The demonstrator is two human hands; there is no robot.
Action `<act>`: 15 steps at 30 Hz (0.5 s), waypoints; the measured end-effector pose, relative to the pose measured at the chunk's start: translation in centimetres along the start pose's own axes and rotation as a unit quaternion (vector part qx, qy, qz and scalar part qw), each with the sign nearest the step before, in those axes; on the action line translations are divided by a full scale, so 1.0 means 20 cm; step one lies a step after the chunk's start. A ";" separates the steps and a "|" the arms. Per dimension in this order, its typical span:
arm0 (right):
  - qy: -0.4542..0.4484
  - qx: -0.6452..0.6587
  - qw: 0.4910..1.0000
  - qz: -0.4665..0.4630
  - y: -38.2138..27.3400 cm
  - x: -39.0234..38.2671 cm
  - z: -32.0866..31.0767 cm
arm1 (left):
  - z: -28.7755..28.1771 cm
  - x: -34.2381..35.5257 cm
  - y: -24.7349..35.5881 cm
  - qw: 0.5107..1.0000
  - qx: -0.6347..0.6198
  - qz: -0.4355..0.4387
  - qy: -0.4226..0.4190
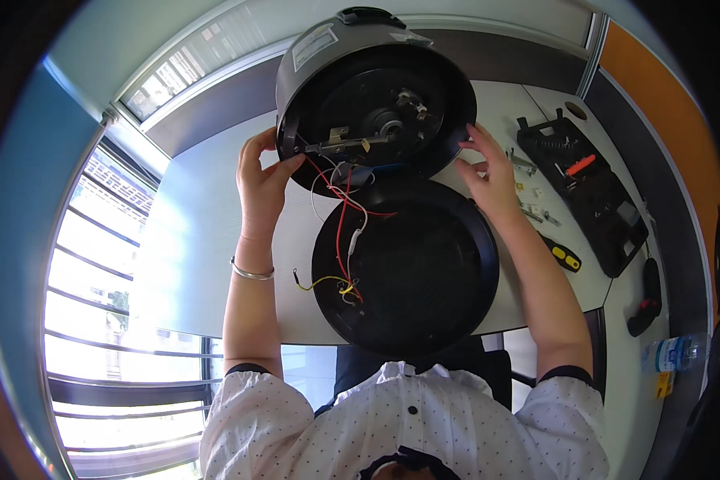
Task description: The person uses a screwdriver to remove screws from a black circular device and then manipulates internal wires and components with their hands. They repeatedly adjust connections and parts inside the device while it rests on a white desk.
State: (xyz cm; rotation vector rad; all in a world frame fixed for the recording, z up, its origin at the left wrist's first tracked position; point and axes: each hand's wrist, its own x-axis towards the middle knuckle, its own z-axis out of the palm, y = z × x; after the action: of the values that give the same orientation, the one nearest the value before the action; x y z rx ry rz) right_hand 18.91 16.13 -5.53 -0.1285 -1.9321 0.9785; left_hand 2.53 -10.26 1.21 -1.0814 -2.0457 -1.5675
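Cooker (376, 104) near far edge of table (200, 216), open toward near edge; pinched at left by left hand (262, 174), met opposite by half-open, unclasped right hand (490, 172). Best kept steady, wires (341, 226) slack.

I can see a black tool case (616, 250) lying open on the pale table (188, 240), an orange-handled tool (581, 165) inside it. A yellow-and-black handle (565, 254) pokes out just beside the case. Farther right sit a dark tool (646, 302) and a clear bottle (677, 353) with a blue label. A barred window (120, 316) glares on the left; an orange panel (670, 132) stands opposite.
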 end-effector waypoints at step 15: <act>-0.098 -0.202 0.939 -0.261 -0.47 0.17 0.31 | 0.00 -0.01 0.02 1.000 0.008 0.000 0.005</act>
State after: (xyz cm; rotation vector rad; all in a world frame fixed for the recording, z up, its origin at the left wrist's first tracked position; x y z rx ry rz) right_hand 14.93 7.79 1.58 0.2494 -2.1685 0.2422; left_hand 2.88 -10.28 1.33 -1.0666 -2.0484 -1.5516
